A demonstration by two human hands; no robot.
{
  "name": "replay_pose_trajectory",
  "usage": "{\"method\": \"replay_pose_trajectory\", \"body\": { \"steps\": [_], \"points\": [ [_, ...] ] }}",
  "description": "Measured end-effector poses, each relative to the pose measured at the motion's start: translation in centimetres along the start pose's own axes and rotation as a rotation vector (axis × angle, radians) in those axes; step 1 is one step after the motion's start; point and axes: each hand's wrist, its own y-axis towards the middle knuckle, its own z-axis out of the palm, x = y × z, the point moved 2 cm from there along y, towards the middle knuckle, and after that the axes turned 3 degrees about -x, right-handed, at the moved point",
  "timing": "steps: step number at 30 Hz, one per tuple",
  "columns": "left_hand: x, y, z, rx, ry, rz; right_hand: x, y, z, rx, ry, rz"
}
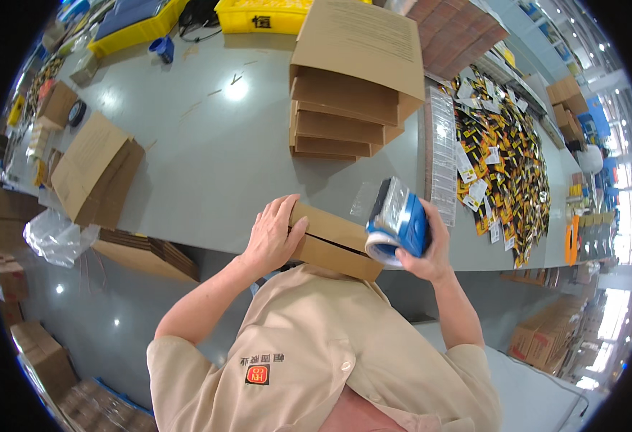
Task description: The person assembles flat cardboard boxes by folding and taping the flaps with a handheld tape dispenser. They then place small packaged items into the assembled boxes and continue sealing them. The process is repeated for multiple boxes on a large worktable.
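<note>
A brown cardboard box [330, 252] lies at the table's near edge against my front, with a dark seam running between its two top flaps. Around its left end my left hand [273, 234] is closed, with fingers on the far side and thumb on top near the seam. My right hand [433, 252] grips a blue tape dispenser [407, 225] from its right side, over the right end of the box. The dispenser holds a roll of tape with a pale core. Whether its tape touches the box cannot be made out.
Open cardboard boxes [345, 108] stand stacked beyond my hands. Another carton [93, 169] sits at the left. A heap of small black-and-yellow packets [503, 158] covers the right side. Yellow bins [258, 20] line the far edge. Flattened cardboard [150, 255] leans below the table.
</note>
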Motion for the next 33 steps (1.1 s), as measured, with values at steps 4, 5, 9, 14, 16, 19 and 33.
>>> {"method": "replay_pose_trajectory", "body": {
  "steps": [4,5,9,14,16,19,33],
  "points": [
    [-1.2,0.3,-0.9,-0.111,0.087,0.120,0.3,-1.1,0.5,0.272,-0.286,-0.149],
    [-1.6,0.4,-1.2,-0.206,0.125,0.180,0.0,-1.2,0.9,0.305,-0.345,-0.166],
    [-2.3,0.4,-1.8,-0.335,-0.274,0.098,-0.3,-0.9,1.7,0.264,-0.287,-0.216],
    [-3.7,0.3,0.7,0.430,-1.235,-0.471,0.8,-0.1,2.8,0.331,-0.378,-0.288],
    [-4.0,0.4,0.6,0.127,-0.742,-0.185,1.5,0.3,3.1,0.380,-0.457,-0.212],
    [-3.1,-0.1,1.1,-0.118,-1.027,-0.344,2.9,1.0,2.9,0.477,-0.492,-0.075],
    [5.9,-0.8,1.9,-0.339,-0.681,-0.545,2.7,-0.9,-1.8,0.662,-0.898,0.064]
  ]
}}
